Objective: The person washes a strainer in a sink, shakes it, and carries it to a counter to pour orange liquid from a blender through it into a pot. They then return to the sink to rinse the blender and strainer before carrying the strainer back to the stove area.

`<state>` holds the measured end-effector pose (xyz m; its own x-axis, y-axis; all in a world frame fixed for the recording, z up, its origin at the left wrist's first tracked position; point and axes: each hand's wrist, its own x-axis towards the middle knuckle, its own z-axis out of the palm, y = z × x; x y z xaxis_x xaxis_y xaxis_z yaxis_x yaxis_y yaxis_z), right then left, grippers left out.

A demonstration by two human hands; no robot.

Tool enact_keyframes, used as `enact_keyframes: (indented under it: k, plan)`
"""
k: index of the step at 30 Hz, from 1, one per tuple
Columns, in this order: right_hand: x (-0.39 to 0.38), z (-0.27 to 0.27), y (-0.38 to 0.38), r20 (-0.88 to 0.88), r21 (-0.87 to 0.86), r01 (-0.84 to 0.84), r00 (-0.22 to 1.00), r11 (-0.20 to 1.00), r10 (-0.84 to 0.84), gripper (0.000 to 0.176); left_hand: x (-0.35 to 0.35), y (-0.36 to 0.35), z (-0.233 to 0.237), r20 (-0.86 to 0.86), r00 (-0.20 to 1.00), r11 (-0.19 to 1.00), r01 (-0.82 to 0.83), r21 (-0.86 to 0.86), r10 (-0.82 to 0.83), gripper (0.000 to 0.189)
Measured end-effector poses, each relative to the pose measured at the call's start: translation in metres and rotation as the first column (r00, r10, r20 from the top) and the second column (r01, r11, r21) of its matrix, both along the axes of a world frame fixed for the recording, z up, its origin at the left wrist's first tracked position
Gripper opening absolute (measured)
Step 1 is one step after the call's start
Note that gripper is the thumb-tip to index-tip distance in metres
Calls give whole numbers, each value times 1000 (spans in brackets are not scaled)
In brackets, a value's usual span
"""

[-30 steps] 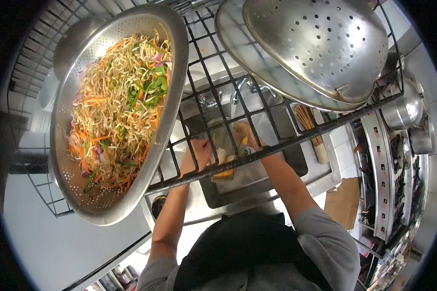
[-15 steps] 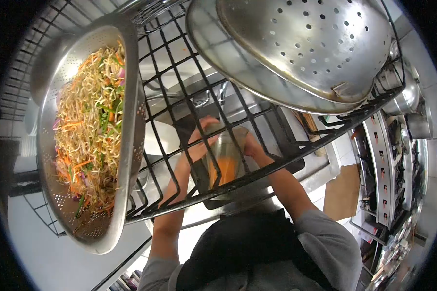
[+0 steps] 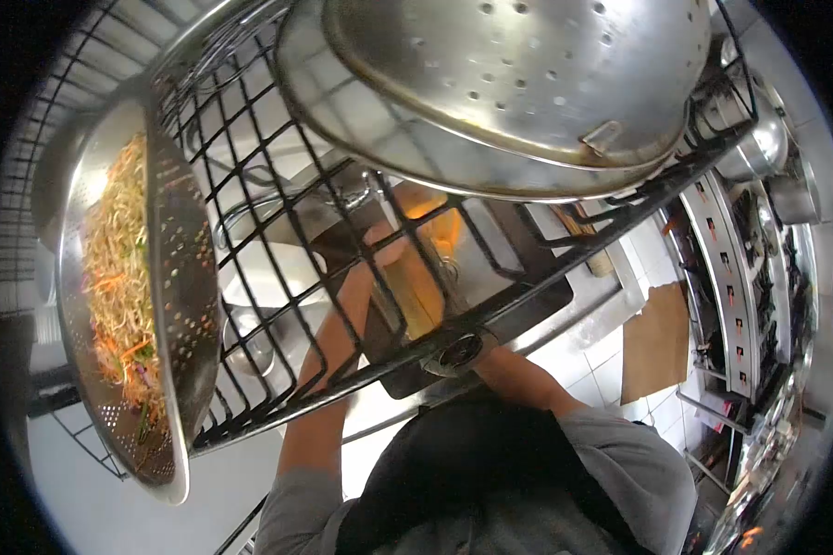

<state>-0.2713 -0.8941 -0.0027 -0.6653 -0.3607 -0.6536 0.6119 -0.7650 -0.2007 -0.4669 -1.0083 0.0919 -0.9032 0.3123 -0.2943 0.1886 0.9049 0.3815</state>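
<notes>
Under the black wire rack (image 3: 278,199), a clear blender jar (image 3: 416,301) lies tipped over the sink, its round dark-centred base turned up towards me. Orange liquid (image 3: 442,227) shows at its far, mouth end. My left hand (image 3: 386,244) grips the jar's side near that end, fingers partly behind the rack bars. Down by the base, my right hand (image 3: 487,359) holds the jar; its fingers are mostly hidden by the base and the rack's rim. The faucet (image 3: 372,188) is just beyond the left hand.
On the rack stand a steel colander (image 3: 187,277) of noodles and shredded vegetables (image 3: 120,287) at left, and big perforated steel pans (image 3: 528,83) at right. A white container (image 3: 273,273) sits left of the jar. A stove (image 3: 727,268) and flat cardboard (image 3: 655,342) lie right.
The jar has gone from roughly upright to tipped, its base now up and near me. The orange liquid has run to the far end. My right hand has moved to the base; the view has shifted.
</notes>
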Motion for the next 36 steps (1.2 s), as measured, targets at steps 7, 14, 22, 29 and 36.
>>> enact_keyframes:
  k: [7,14,22,29,36]
  plan:
    - [9,-6,1,46,99,-111,993,989,107,39,5,-23,-23,-23,999,999,-26,-38,25,32]
    - [-37,-16,25,174,362,-463,886,809,429,45,26,-45,49,277,939,870,-304,387,205,36]
    - [-128,62,87,61,749,-440,791,496,609,36,28,-65,-49,471,759,144,-582,801,449,60]
    - [-88,75,57,-384,919,356,714,169,585,57,-35,-46,-172,241,944,325,-306,895,227,35]
    - [-40,88,56,-364,931,273,670,241,647,42,5,18,35,613,790,-59,-612,789,8,25]
